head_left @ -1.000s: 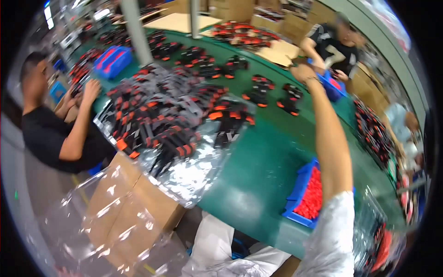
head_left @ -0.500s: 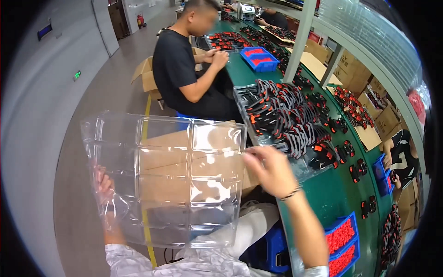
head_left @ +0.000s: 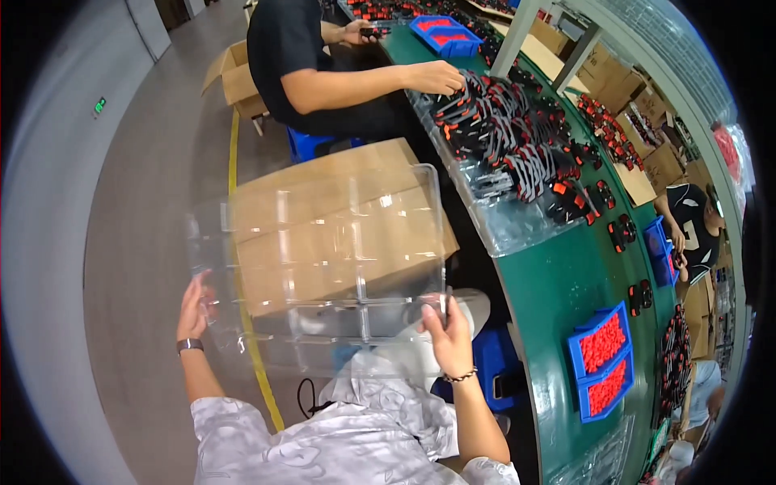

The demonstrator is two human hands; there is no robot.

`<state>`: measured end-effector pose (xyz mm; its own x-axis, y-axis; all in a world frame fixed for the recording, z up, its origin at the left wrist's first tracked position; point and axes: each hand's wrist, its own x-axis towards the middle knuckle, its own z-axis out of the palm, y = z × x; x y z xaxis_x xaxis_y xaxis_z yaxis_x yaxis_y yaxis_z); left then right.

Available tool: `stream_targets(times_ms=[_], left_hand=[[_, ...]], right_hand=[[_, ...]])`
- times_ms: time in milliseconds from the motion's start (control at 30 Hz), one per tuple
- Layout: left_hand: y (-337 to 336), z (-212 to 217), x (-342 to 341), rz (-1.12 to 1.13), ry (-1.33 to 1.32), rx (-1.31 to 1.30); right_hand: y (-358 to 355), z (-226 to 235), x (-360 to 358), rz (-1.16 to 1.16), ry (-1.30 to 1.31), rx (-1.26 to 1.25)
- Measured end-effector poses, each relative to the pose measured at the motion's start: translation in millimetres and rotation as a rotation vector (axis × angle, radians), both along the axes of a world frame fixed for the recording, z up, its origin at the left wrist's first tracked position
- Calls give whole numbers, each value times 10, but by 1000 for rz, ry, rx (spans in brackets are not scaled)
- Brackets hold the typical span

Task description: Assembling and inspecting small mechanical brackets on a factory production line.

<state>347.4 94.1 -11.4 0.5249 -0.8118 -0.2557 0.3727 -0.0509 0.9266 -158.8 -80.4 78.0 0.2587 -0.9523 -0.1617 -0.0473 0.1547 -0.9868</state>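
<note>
A clear plastic compartment tray point(head_left: 319, 283) spans the space between my two hands, above a closed cardboard box point(head_left: 323, 218) that shows through it. The tray's left edge is gripped by my left hand point(head_left: 192, 311), whose fingertips show partly through the plastic. On the opposite side, my right hand point(head_left: 449, 335) is closed around the near right edge, thumb on top. Some of the right fingers are hidden behind the tray. To the right, a pile of grey, black and red parts point(head_left: 509, 129) covers most of a clear tray on the green table point(head_left: 550, 283).
Blue bins point(head_left: 578, 364) of small red pieces stand on the table to my right. A co-worker's arm point(head_left: 364, 85) reaches toward the pile from ahead. Metal shelf posts point(head_left: 517, 36) rise along the table. A blue stool point(head_left: 493, 364) is beside my leg.
My right hand has come down from the tray's upper right edge to its near right side. The tray now lies over the box. The co-worker has stretched an arm to the pile.
</note>
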Motion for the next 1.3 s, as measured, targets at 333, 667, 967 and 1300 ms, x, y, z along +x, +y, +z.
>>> stream_targets(times_ms=[333,667,967,1300], left_hand=[[-1661,30,-900,-384,-928,317],[-1996,323,-1508,-598,-74,-183],[-2360,1271,-2290,-995,123,-389],[-3902,2906,-3091,-1174,345,-856]], right_hand=[[601,342,-919,-75,307,-48],[745,1534,-1849,-65,275,-493],[764,1896,-2559,-850,53,-663],[-211,3065,-3251,-787,2,-786]])
